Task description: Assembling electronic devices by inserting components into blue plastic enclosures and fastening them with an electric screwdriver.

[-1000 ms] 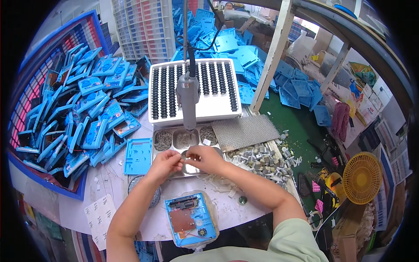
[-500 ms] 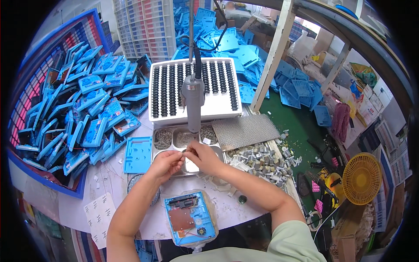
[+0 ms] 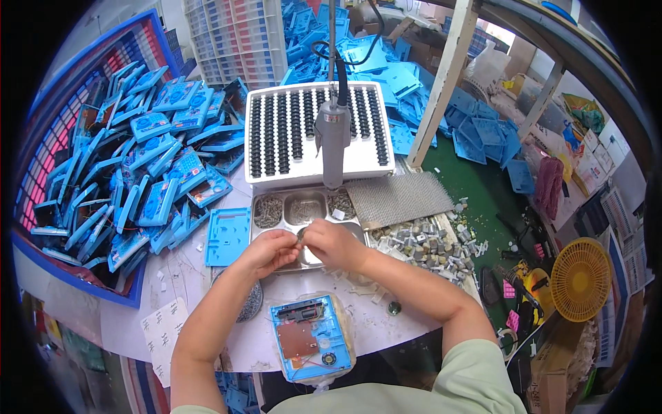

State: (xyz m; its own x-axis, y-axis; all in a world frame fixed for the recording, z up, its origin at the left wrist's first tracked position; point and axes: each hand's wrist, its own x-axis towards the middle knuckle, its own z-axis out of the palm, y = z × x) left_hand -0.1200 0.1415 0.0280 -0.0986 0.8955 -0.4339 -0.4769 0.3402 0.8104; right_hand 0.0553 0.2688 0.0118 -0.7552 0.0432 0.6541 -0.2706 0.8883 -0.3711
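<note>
Above the front of a metal compartment tray, my left hand and my right hand meet fingertip to fingertip. Between their pinched fingers is a small dark piece, too small and too covered to name. Small metal bits lie in the tray's far compartments. A grey electric screwdriver hangs upright just beyond my hands, touched by neither. Nearer me, an open blue plastic case rests on a wrapped pad, with a brown circuit board and a round speaker inside.
A blue-rimmed crate heaped with blue devices stands left. Behind the metal tray sits a white tray with rows of black coil-like parts. A textured mat and piled small grey-and-white parts lie right. A blue panel lies left of the tray.
The whole view has shifted slightly, so the scene sits further right. My hands stay pinched together over the tray, and a dark piece shows more plainly between the fingertips.
</note>
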